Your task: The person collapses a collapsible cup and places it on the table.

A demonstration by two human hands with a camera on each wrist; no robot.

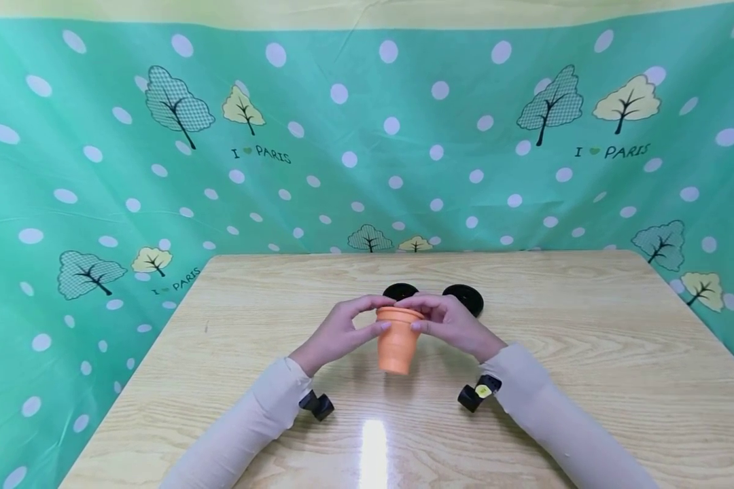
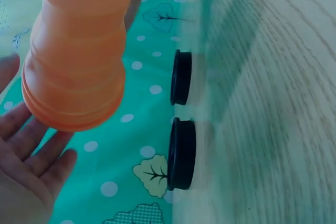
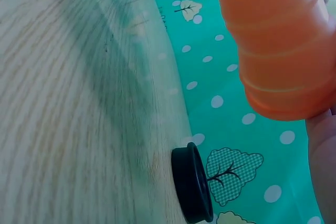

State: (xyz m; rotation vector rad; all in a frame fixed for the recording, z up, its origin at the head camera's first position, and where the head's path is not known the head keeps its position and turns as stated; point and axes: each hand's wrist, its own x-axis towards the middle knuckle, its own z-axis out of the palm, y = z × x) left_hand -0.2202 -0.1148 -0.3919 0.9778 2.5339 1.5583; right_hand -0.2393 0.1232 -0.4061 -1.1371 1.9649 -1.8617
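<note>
Both hands hold an orange tapered cup (image 1: 397,343) (image 2: 79,56) (image 3: 283,45) in the air above the table, its wide rim up and its narrow base down. Ridges ring the cup's side. My left hand (image 1: 340,333) (image 2: 31,166) grips the rim from the left, thumb in front and fingers behind. From the right, my right hand (image 1: 455,324) (image 3: 322,156) pinches the same rim, its thumb on the front. The inside of the cup is hidden. Just behind the hands lie two round black lid-like pieces, one on the left (image 1: 400,291) and one on the right (image 1: 465,299).
A light wood-grain table (image 1: 269,299) lies under the hands, with a bright light reflection near its front. Behind and beside it hangs a green cloth (image 1: 318,88) with white dots and printed trees. Black wrist devices (image 1: 480,392) sit on both sleeves.
</note>
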